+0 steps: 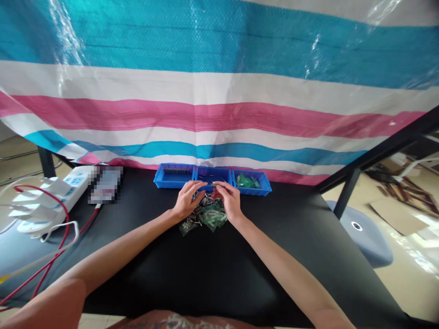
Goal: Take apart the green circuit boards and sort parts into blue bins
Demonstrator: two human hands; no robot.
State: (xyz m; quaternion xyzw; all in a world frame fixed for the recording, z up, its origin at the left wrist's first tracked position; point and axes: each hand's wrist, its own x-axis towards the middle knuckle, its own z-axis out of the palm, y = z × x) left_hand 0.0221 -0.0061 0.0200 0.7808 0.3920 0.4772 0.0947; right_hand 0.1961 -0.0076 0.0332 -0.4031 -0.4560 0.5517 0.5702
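Note:
Both hands are close together over a pile of small green-tinted clear packets and loose metal pieces (211,217) on the black table. My right hand (230,201) pinches a small, thin metal piece (214,185) between thumb and fingertips; its exact kind is too small to make out. Facing it from the other side, my left hand (187,199) has its fingers stretched out and the thumb apart, fingertips near that piece. Just behind the hands is the middle blue bin (222,172), with a few thin pins inside, partly hidden by the fingers.
The left blue bin (171,184) contains a row of small round parts; the right blue bin (257,190) has green packets. A white power strip (73,187), a blurred-out phone (107,183) and red and white cables lie at left. Behind hangs a striped tarp (219,114).

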